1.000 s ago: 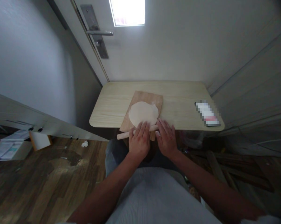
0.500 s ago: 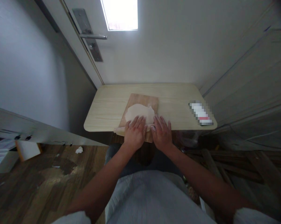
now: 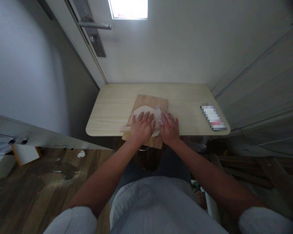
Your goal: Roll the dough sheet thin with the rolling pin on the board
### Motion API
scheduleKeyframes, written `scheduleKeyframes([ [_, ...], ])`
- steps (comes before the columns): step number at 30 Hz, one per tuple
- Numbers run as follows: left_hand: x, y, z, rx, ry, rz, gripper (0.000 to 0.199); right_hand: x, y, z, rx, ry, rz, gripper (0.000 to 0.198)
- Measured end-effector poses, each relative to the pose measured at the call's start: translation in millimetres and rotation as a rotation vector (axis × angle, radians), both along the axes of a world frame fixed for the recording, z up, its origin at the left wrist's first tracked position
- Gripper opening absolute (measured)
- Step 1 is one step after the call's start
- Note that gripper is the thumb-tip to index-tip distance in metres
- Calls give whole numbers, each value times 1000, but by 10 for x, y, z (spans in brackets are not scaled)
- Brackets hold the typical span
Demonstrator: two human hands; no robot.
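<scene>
Dough [image 3: 145, 109] is a pale, thin, roundish sheet, ragged at far right, on the wooden board [image 3: 151, 99]. My left hand [image 3: 142, 127] and right hand [image 3: 169, 129] lie over the rolling pin [image 3: 125, 129] across it, both extended, not clenched.

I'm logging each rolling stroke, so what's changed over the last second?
The pale, cylindrical wooden rolling pin moved away from the person, from the near edge of the flat, cream-coloured dough onto it. The left hand and right hand moved forward with it. Both hands stay on the pin; nothing was let go. The light-brown wooden board and black-edged phone stayed put on the pale wooden table.
</scene>
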State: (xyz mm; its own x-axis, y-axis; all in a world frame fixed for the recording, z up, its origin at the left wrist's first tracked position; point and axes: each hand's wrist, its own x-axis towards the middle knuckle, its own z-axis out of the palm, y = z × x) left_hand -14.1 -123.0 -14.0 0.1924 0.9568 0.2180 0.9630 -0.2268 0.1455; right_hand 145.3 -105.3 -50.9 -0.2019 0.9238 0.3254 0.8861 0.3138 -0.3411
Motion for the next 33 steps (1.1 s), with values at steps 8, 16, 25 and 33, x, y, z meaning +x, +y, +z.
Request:
scheduleKeyframes([
  [8, -178, -162, 173, 21, -27, -133, 44, 14, -160, 30, -9, 54, -33, 51],
  [16, -502, -280, 236, -40, -9, -137, 30, 119, -211, 42, -22, 144, -76, 47],
  [25, -272, -171, 189, -36, -57, -118, 36, 102, 259, 184, -72, -45, -120, 43],
  [33, -172, 3, 128, -38, -11, 13, 52, 55, 449, 162, -22, -70, -171, 48],
])
